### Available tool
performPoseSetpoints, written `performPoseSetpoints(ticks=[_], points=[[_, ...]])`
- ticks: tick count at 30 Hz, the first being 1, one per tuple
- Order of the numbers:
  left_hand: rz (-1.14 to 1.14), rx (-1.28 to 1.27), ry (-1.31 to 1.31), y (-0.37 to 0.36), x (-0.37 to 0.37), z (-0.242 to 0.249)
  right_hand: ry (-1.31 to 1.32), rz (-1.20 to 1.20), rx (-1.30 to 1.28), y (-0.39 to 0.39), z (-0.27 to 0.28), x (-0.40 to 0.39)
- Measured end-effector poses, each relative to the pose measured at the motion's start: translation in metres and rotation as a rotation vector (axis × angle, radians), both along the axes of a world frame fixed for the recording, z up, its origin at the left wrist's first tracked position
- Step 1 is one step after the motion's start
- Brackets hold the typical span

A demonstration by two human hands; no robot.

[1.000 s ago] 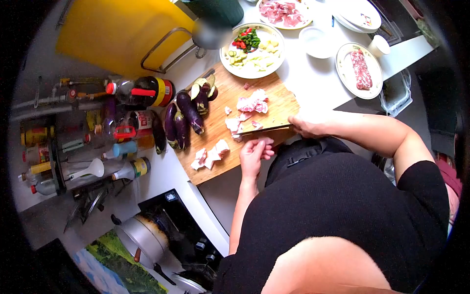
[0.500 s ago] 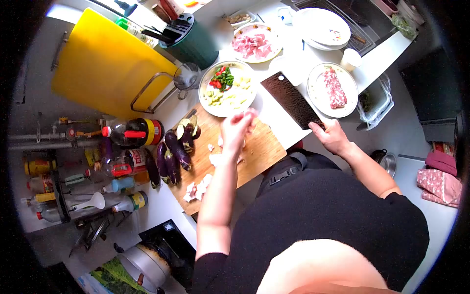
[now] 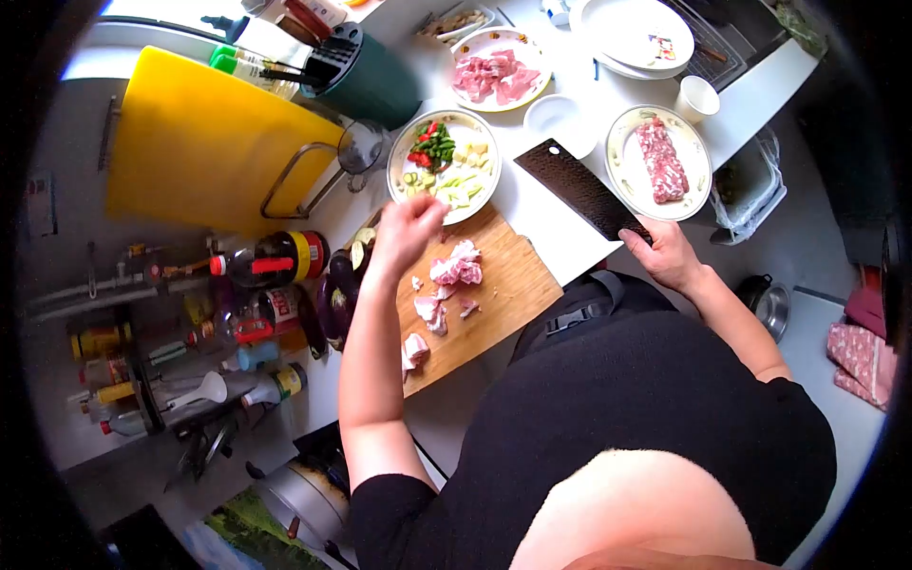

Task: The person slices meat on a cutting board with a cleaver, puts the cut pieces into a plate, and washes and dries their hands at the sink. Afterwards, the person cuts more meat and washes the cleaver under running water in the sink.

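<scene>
My right hand is wrapped round the handle of a dark cleaver, its broad blade pointing up and left over the white counter. With fingers curled closed, my left hand hovers over the wooden cutting board beside a plate of cut vegetables; whatever it may hold is hidden. Chunks of raw meat lie on the board, with smaller pieces nearer me. Several purple eggplants rest at the board's left, partly behind my left forearm.
At the back stand a plate of sliced meat, a small white dish and stacked plates. A plate with ribs and a paper cup are right. A yellow board and green knife block stand left.
My left hand has moved left and its fingers have curled in more, uncovering the meat on the board. The cleaver stays in my right hand. The view has shifted slightly.
</scene>
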State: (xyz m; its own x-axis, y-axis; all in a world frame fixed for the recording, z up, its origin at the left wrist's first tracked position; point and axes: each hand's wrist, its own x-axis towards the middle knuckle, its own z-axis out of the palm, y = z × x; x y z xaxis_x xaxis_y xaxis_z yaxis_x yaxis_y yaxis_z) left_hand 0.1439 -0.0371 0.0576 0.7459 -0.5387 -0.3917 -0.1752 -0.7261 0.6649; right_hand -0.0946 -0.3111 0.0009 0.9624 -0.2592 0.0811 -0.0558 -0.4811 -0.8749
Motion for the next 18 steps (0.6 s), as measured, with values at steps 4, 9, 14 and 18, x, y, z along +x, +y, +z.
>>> performPoseSetpoints(ticks=[4, 9, 14, 18], points=[[0.015, 0.297, -0.026, 0.067, -0.058, -0.028, 0.129, 0.162, -0.02, 0.01, 0.004, 0.017], [-0.141, 0.292, -0.642, 0.097, -0.102, -0.073, 0.074, 0.281, -0.07, 0.031, 0.017, 0.032], [-0.012, 0.228, -0.687, 0.101, -0.102, -0.105, 0.071, 0.305, -0.091, 0.043, 0.013, 0.029], [-0.036, 0.249, -0.806, 0.092, -0.106, -0.091, 0.067, 0.278, -0.115, 0.047, 0.011, 0.022]])
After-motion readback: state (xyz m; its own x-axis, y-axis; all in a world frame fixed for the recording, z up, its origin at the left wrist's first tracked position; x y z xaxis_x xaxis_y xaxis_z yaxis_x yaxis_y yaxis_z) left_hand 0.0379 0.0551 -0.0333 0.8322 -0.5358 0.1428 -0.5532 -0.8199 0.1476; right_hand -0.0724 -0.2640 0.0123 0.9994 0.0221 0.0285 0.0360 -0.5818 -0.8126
